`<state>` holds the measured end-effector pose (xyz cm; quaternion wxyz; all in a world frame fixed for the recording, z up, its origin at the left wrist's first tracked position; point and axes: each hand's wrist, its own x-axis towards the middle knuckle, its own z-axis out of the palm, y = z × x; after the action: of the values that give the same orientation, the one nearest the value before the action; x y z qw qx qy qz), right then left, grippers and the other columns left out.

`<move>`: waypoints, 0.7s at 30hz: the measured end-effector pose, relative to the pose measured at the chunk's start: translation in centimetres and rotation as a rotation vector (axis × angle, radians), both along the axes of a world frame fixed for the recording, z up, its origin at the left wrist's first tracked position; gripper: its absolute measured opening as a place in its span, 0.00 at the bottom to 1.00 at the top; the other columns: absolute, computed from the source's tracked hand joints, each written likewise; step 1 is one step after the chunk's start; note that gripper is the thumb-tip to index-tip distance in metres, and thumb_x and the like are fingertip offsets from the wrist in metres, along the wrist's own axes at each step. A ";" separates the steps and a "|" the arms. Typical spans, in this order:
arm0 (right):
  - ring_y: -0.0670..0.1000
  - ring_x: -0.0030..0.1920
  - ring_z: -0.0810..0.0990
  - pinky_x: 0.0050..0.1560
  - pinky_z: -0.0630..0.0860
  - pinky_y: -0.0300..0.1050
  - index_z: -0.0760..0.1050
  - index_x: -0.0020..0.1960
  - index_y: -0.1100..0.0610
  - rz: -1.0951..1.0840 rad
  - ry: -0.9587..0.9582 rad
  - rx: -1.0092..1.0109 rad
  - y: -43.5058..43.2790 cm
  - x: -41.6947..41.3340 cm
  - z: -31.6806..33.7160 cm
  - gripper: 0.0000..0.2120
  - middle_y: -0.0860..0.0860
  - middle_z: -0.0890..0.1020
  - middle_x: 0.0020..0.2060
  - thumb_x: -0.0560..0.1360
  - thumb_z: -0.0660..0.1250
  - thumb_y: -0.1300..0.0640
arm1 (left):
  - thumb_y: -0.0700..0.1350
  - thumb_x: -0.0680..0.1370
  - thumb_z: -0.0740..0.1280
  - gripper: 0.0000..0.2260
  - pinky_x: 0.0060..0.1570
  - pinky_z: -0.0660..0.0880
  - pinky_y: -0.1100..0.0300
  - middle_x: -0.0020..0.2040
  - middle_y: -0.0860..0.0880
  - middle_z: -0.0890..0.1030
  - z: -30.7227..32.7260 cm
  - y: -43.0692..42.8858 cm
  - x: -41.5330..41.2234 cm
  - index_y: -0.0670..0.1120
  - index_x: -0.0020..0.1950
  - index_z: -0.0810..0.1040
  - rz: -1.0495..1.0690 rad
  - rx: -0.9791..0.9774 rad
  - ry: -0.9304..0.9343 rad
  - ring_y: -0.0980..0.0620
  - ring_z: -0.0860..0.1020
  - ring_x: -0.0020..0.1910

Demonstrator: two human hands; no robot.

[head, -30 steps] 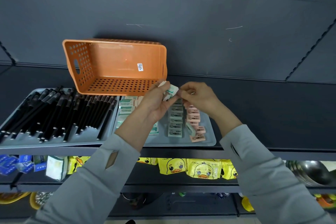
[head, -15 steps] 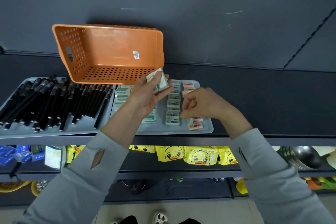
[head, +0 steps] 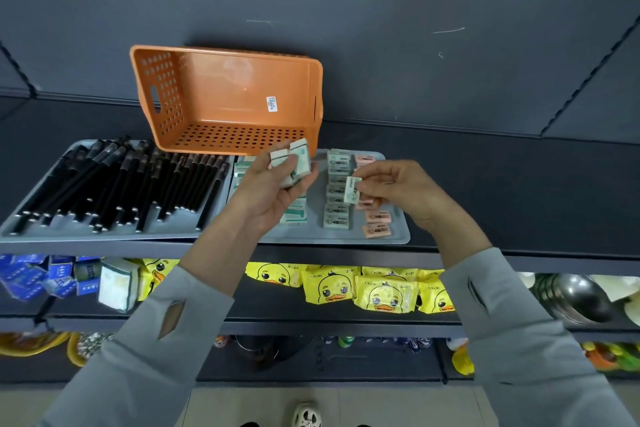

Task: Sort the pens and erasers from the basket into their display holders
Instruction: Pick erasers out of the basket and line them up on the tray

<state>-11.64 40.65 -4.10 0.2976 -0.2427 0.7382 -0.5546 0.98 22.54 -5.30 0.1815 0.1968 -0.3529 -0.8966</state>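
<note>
Perforated orange plastic basket (head: 225, 100) lies tipped on its side behind the grey trays. Left hand (head: 277, 191), palm up, clasps a clutch of small wrapped block erasers (head: 292, 163). Right hand (head: 394, 191) pinches one pale green eraser (head: 352, 190) above the eraser tray (head: 394, 236). Black pens (head: 121, 184) fill the left tray.

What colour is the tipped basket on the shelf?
Orange, with round holes; the basket shows best in the head view.
</note>
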 end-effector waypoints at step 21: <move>0.47 0.34 0.79 0.41 0.77 0.44 0.80 0.42 0.55 -0.116 0.511 0.281 -4.3 3.1 -0.6 0.11 0.47 0.82 0.32 0.76 0.70 0.48 | 0.29 0.77 0.64 0.21 0.44 0.82 0.56 0.59 0.42 0.75 0.8 0.4 2.4 0.44 0.67 0.69 -0.036 -0.131 -0.032 0.45 0.80 0.54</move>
<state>-8.55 36.36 -4.68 0.1009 -0.2885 0.8712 -0.3841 3.39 22.91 -4.52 0.1723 0.1924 -0.4170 -0.8714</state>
